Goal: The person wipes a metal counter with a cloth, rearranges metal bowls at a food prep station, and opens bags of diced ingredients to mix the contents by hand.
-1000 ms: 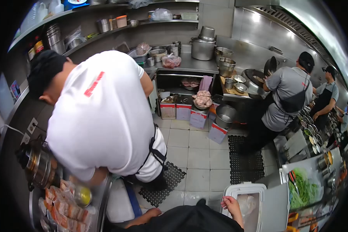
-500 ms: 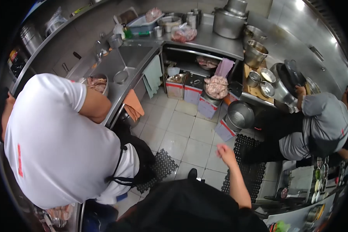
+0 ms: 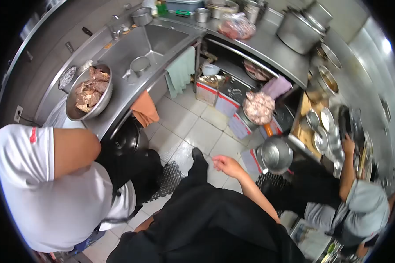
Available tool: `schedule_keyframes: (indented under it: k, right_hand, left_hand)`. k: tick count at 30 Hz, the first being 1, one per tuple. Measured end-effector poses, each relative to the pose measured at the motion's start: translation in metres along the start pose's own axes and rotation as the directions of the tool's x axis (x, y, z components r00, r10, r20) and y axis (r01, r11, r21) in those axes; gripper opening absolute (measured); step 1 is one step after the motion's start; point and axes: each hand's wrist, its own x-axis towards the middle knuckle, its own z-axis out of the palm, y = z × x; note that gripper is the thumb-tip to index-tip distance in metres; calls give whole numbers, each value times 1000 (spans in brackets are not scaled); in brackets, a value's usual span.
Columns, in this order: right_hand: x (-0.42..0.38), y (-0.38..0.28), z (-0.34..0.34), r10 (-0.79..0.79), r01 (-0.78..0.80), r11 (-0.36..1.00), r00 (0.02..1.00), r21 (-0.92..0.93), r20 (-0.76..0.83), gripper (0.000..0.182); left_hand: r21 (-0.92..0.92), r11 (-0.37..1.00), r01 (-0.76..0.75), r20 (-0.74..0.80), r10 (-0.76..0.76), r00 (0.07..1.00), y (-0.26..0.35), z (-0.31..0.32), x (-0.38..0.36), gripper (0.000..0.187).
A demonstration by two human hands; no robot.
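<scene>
My right hand (image 3: 226, 165) hangs in front of me over the tiled floor. Its fingers are loosely bent and apart, with nothing in them. Nearest to it is a large empty metal pot (image 3: 274, 154) on a white and red box, apart from the hand. Beyond that, a bowl heaped with pale raw meat (image 3: 259, 108) stands on another box. My left hand is out of view; only a bit of skin shows beside my black apron (image 3: 206, 219).
A person in a white shirt (image 3: 70, 188) stands close on my left, by a steel sink (image 3: 162, 37) and a bowl of meat (image 3: 92, 92). Another person (image 3: 368, 204) works among pans on the right. A black mat (image 3: 169, 177) lies on the floor (image 3: 202, 131).
My view has moved forward, with a foot now stepping out ahead. The bowl of meat by the sink has come fully into sight. My right hand has shifted left in the view, still holding nothing.
</scene>
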Motion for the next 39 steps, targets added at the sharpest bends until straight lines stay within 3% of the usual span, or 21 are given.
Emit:
schedule_keyframes:
  k: [1, 4, 7, 9, 12, 13, 14, 15, 16, 18, 20, 22, 24, 27, 30, 33, 35, 37, 39]
  right_hand:
    - [15, 5, -14, 31, -29, 999, 999, -39, 39, 29]
    - [65, 34, -78, 189, -187, 982, 978, 33, -86, 29]
    - [86, 38, -132, 328, -315, 942, 938, 118, -116, 28]
    - [102, 44, -168, 376, -351, 922, 910, 162, -173, 27]
    - [126, 36, -205, 437, -363, 889, 853, 278, -286, 26]
    - [135, 32, -218, 441, -335, 883, 832, 328, -336, 26]
    - [147, 42, -229, 404, -275, 887, 851, 371, -335, 28]
    - [159, 39, -241, 399, -254, 888, 841, 384, -365, 28]
    - [175, 35, -251, 375, -243, 901, 853, 360, -363, 28]
    - [212, 16, -278, 352, -220, 912, 853, 345, -384, 28]
    - [258, -12, -317, 224, -137, 959, 905, 250, -362, 27]
    - [310, -34, -363, 5, 12, 999, 896, 36, -444, 28]
    - [355, -103, -402, -281, 151, 954, 750, -259, -598, 30]
    - [424, -188, -476, -401, 43, 838, 725, -544, -560, 43]
    - [508, -238, -544, -586, 71, 707, 615, -703, -527, 56]
    - [605, -263, -599, -549, -58, 681, 620, -730, -561, 70]
    - [649, -268, -611, -298, -291, 563, 802, -774, -518, 81]
    - [657, -287, -608, -238, -313, 556, 827, -770, -509, 81]
    - [660, -294, -610, -190, -337, 539, 844, -772, -502, 81]
  left_hand:
    - [-26, 999, 24, 66, -22, 998, -8, 17, 19, 42]
    - [-101, 993, 66, 188, -46, 981, 18, 9, 68, 42]
    - [-18, 999, 50, 221, -44, 974, 49, -16, 148, 42]
    - [37, 983, -181, -22, 182, 983, 105, -125, 112, 38]
    - [298, 875, -382, -2, 400, 916, 77, -133, 232, 31]
    - [231, 902, -366, -144, 403, 904, 95, -167, 231, 34]
    - [-118, 971, -207, -209, 180, 961, 126, -205, 221, 35]
    - [-457, 889, -38, -185, -54, 981, 150, -235, 220, 37]
    - [-560, 824, -83, -213, -46, 976, 166, -263, 222, 40]
    - [-569, 808, -154, -297, -27, 954, 186, -304, 239, 39]
    - [-644, 739, -199, -320, -24, 947, 202, -329, 260, 36]
    - [-702, 690, -176, -287, -48, 957, 221, -359, 272, 30]
    - [-702, 674, -230, -307, 5, 952, 220, -361, 300, 28]
    - [-711, 649, -270, -315, 50, 948, 242, -414, 319, 24]
    - [-789, 578, -207, -221, 47, 974, 298, -472, 297, 22]
    - [-772, 600, -208, -244, 23, 970, 341, -538, 313, 22]
    - [-748, 631, -206, -275, -11, 961, 374, -582, 315, 23]
    - [-821, 473, -320, -352, 21, 936, 408, -622, 324, 28]
    - [-770, 500, -396, -401, 104, 910, 448, -666, 336, 31]
